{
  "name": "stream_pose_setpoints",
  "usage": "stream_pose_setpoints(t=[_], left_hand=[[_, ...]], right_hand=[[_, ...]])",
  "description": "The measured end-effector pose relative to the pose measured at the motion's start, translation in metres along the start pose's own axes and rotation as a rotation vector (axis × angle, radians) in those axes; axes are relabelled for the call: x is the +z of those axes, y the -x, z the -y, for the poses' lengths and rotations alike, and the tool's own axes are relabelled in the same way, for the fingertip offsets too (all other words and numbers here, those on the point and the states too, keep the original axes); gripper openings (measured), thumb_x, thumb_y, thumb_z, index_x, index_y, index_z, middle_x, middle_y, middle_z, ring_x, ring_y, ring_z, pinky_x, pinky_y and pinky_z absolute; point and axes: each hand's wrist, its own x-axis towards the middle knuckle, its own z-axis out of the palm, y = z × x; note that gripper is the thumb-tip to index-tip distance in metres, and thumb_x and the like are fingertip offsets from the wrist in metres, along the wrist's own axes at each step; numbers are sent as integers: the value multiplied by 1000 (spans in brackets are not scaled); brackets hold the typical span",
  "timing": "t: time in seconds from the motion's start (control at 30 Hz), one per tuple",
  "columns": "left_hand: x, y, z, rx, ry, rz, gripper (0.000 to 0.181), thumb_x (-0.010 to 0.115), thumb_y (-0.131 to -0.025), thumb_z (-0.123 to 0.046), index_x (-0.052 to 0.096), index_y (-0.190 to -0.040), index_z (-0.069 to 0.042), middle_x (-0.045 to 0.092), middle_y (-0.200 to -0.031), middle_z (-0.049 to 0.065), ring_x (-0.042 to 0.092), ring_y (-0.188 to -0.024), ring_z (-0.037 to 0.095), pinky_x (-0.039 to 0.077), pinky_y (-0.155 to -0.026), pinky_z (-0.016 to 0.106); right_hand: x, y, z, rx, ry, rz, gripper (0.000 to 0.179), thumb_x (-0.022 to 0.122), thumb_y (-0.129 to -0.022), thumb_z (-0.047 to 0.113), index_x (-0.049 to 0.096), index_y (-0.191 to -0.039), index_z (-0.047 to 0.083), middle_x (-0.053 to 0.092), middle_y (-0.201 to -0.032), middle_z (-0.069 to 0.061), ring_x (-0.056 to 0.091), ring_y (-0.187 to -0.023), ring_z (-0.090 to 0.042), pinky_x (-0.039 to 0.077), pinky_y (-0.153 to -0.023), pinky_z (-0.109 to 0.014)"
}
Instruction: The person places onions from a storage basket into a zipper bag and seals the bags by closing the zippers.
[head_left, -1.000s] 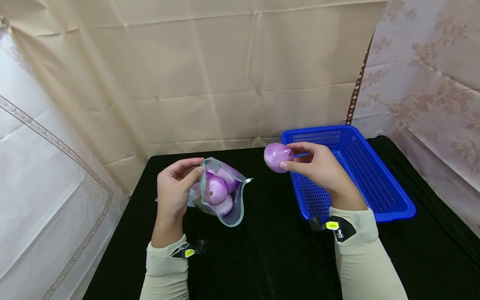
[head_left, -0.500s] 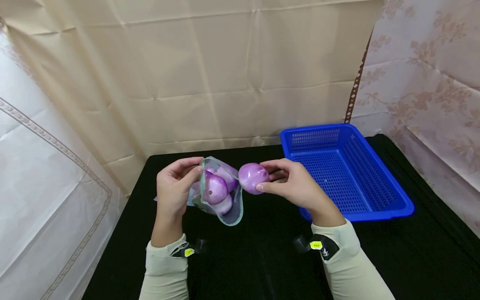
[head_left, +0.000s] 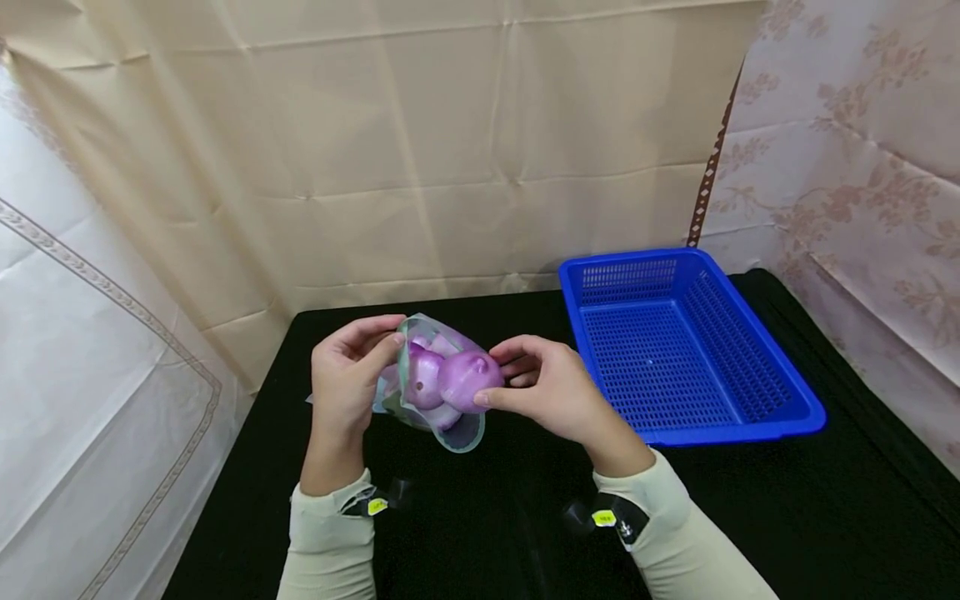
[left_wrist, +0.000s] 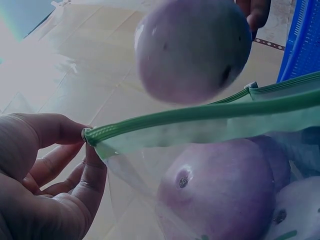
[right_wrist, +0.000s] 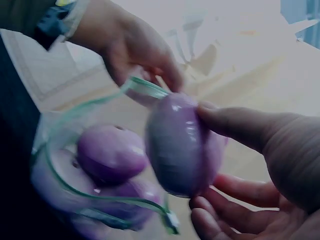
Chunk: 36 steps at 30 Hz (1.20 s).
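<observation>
My left hand (head_left: pixel 347 367) pinches one end of the mouth of a clear zip bag (head_left: pixel 461 435) with a green-edged zip. Several purple onions (left_wrist: pixel 215 185) lie inside, seen through the plastic in the left wrist view. Another purple onion (head_left: pixel 468 379) is between the thumb and fingers of my right hand (head_left: pixel 553 390), right at the bag's mouth and overlapping the bagged ones in the head view. From the left wrist, this onion shows above the green zip edge (left_wrist: pixel 200 117). In the right wrist view the zip's slider (right_wrist: pixel 171 221) sits at the near end of the spread mouth.
A blue plastic basket (head_left: pixel 697 350) with perforated walls stands to the right on a black cloth-covered table (head_left: pixel 487 533). Behind hangs a beige curtain (head_left: pixel 360 150); patterned white cloths (head_left: pixel 855 167) hang at the sides.
My right hand has carried the onion leftward and down from over the basket's near-left edge to the mouth of the bag. My left hand has kept its hold on the bag, nearly still.
</observation>
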Motion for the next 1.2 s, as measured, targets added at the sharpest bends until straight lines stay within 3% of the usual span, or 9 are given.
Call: stream_pose_setpoints(t=[0.13,0.3,0.67,0.97,1.07,1.2], left_hand=[[0,0,0,-4,-2,-3,20,74,-91,4,70,-109,13,76,-99,12,74,-80,17,63,-71,29],[1,1,0,-13,-9,-7,21,75,-91,4,70,-109,12,76,-100,13,74,-80,18,63,-70,29],[4,1,1,-4,-5,5,21,76,-90,4,70,-108,14,76,-99,13,73,-79,17,63,-69,28],[2,2,2,-11,-10,14,21,75,-91,4,70,-109,13,75,-98,11,73,-81,16,64,-70,30],[2,2,3,1,0,7,21,75,-91,5,70,-109,14,75,-97,12,73,-79,16,64,-69,30],[2,1,2,19,8,-2,20,74,-91,5,70,-108,14,75,-98,13,72,-78,17,63,-68,29]], right_hand=[[15,0,-1,-9,62,-77,50,95,-73,42,72,-113,24,73,-107,4,71,-93,-14,61,-82,-34],[29,1,-5,-81,121,-163,48,94,-73,44,73,-112,25,69,-109,8,70,-92,-11,60,-81,-30],[52,-1,-14,-240,334,-344,47,93,-75,44,74,-109,19,65,-101,3,64,-87,-13,54,-71,-26],[73,-10,-23,-325,708,-403,51,90,-73,57,78,-110,23,53,-92,8,43,-76,-8,37,-62,-23],[74,-13,-26,-379,752,-408,52,90,-73,58,78,-109,22,51,-89,8,41,-74,-9,35,-62,-24],[67,-14,-30,-465,726,-376,50,89,-75,56,79,-110,21,49,-86,8,41,-75,-10,35,-64,-25]])
